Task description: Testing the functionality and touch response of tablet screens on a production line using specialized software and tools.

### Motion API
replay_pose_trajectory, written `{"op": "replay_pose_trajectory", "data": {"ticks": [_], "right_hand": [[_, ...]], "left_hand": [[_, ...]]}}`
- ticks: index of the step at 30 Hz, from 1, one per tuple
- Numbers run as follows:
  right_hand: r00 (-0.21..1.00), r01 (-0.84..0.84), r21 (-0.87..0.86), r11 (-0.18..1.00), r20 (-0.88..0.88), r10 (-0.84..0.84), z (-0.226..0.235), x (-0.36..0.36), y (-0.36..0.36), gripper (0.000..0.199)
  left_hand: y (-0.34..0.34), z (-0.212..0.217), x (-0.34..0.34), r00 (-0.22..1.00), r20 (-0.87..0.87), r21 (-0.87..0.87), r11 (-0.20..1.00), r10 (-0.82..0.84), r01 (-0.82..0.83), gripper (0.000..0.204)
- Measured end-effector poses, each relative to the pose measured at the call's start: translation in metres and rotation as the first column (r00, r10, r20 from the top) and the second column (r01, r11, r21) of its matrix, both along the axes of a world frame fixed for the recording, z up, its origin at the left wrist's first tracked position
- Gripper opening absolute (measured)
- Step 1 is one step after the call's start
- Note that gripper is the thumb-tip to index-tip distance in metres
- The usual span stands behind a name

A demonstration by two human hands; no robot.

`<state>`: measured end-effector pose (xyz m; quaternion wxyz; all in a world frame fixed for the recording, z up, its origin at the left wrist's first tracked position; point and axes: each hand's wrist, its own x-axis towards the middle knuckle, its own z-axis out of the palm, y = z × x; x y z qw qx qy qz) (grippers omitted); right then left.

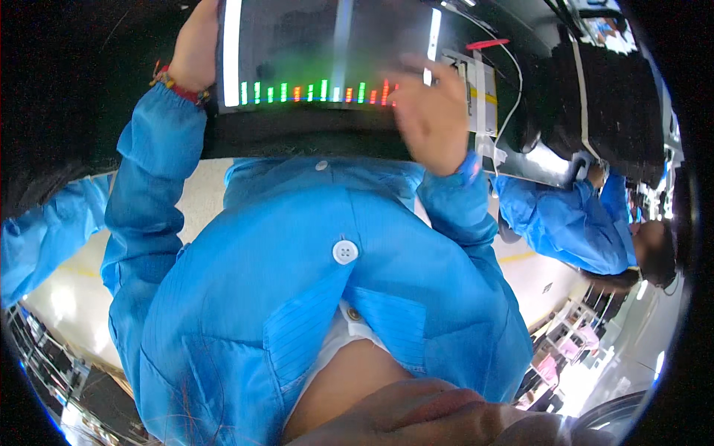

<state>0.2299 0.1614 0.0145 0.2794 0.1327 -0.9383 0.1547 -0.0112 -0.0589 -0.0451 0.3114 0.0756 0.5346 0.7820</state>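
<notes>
Black glossy panel (290,44) sits just in from the near edge of the dark worktop (320,137), with green and red bars (283,92) lit along its near side. The left hand (197,48) is at its left edge, fingers hidden, so can't tell if it's gripping. The right hand (435,111) is a blur by the near right corner, fingers loosely apart, contact unclear. Looks like 1 hand steadies, 1 works the surface; next move probably calls for light, accurate fingertips.
</notes>
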Motion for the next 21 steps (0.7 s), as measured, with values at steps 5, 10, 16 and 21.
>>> {"op": "replay_pose_trajectory", "data": {"ticks": [5,10,16,21], "right_hand": [[0.928,0.361,-0.282,0.889,0.200,-0.314,-0.001,-0.021,0.095,0.020],[0.973,0.225,0.325,0.919,-0.033,-0.227,-0.056,-0.066,0.159,0.027],[0.914,0.311,-0.177,0.934,0.326,-0.243,-0.033,-0.059,0.129,0.022],[0.984,0.086,-0.362,0.928,0.177,-0.022,-0.011,-0.042,0.112,0.023]], "left_hand": [[-0.007,0.021,0.008,0.994,0.045,0.110,0.989,-0.100,0.095,0.041],[0.008,0.039,0.017,0.987,0.108,-0.061,0.992,0.117,-0.111,0.044],[0.005,0.034,0.012,0.989,0.104,-0.047,0.994,0.107,-0.102,0.048],[0.012,0.038,0.016,0.986,0.162,0.022,0.999,0.033,-0.037,0.052]]}}
